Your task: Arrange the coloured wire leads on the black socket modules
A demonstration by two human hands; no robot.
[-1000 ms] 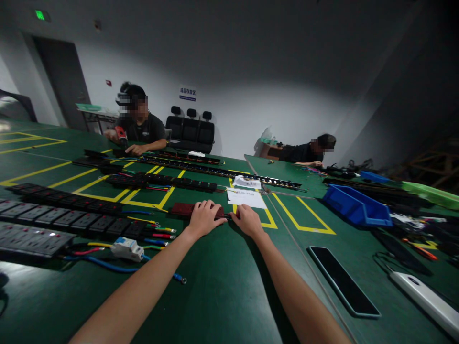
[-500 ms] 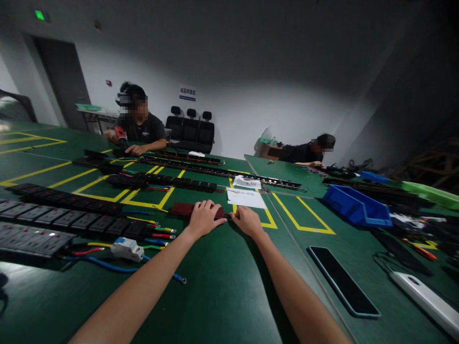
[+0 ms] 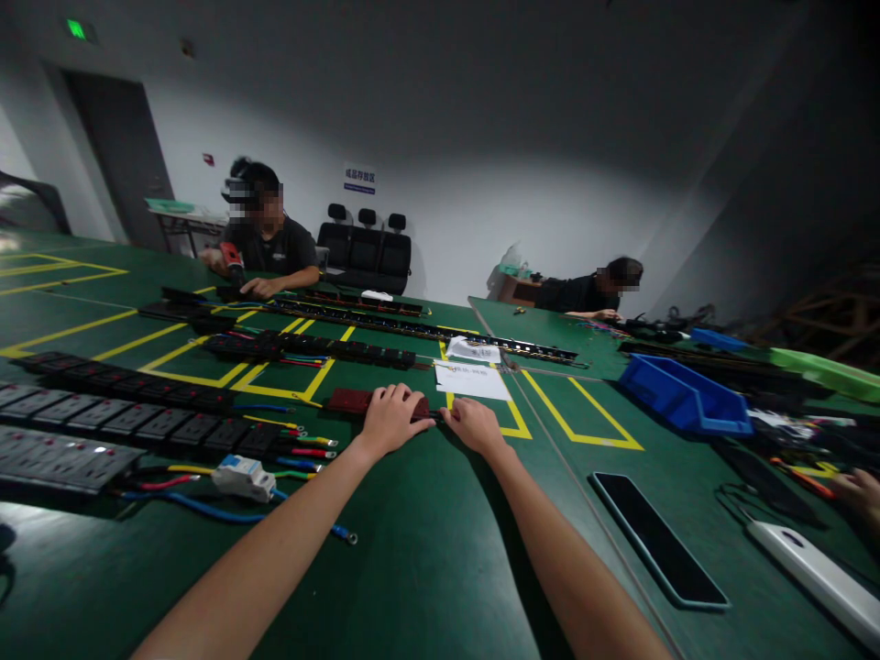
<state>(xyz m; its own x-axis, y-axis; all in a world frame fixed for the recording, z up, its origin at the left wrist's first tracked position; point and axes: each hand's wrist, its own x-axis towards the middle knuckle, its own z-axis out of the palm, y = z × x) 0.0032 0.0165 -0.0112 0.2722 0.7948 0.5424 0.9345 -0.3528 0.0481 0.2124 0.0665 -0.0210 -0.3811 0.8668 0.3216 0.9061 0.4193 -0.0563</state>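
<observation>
A dark red piece (image 3: 347, 401) on the green tabletop (image 3: 412, 559) is held and partly hidden by the left hand (image 3: 393, 422); the right hand (image 3: 473, 423) is curled beside its right end, and whether anything is gripped there cannot be told. Another person's hand (image 3: 858, 490) is cut off at the right edge

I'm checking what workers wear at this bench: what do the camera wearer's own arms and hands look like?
Left hand and right hand are ungloved. Both forearms are bare, without visible sleeves, watches, straps or markings. Any rings are too small to tell.
</observation>
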